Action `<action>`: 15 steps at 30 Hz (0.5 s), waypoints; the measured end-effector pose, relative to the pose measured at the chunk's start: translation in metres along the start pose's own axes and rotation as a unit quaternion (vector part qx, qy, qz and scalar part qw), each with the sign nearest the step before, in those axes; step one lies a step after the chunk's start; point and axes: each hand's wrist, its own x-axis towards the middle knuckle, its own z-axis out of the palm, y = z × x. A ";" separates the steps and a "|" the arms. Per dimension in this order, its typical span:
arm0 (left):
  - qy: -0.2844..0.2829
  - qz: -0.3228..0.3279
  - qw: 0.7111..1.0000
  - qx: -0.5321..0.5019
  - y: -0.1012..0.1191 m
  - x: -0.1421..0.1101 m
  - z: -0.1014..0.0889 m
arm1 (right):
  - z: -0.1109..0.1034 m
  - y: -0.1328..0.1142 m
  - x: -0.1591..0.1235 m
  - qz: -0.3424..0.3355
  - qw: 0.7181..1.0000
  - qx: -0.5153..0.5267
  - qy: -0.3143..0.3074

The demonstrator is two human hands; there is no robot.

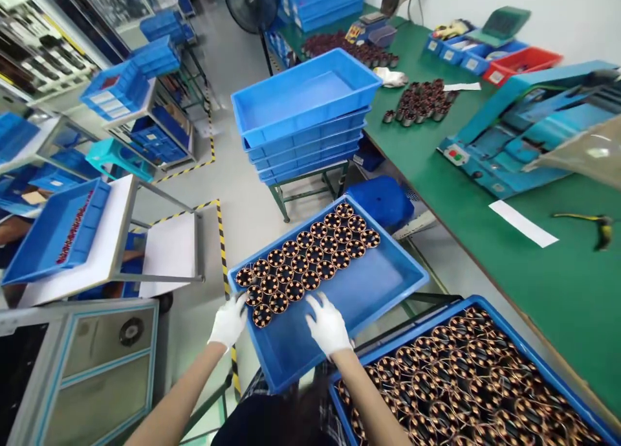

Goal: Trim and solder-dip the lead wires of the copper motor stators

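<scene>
In the head view, a blue tray (388,297) in front of me holds rows of copper-wound motor stators (299,263) along its far side. My left hand (229,321), in a white glove, is at the tray's left rim, fingers stretched toward the end stators; nothing shows in its grasp. Over the bare near part of the tray, my right hand (327,327), gloved too, has its fingers apart, with the tips close to the nearest row. Another blue tray (478,299) at lower right is full of stators with loose copper wire ends.
Beyond the tray, a stack of blue trays (305,135) rests on a stand. The green workbench (485,239) at right carries a blue machine (538,129), dark parts (420,103) and small bins. A white-topped cart (111,252) stands left, a fan (252,6) behind.
</scene>
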 end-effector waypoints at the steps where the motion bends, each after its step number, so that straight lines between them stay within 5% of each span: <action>1: -0.005 0.046 0.999 0.004 0.002 0.007 -0.003 | 0.003 -0.011 0.015 -0.012 0.999 -0.026 -0.014; 6: -0.070 0.192 0.978 0.038 0.020 0.024 -0.001 | 0.014 -0.045 0.081 0.004 0.986 -0.142 -0.092; 15: -0.143 0.212 0.967 -0.017 0.019 0.054 0.002 | 0.039 -0.057 0.117 0.046 0.959 -0.239 -0.147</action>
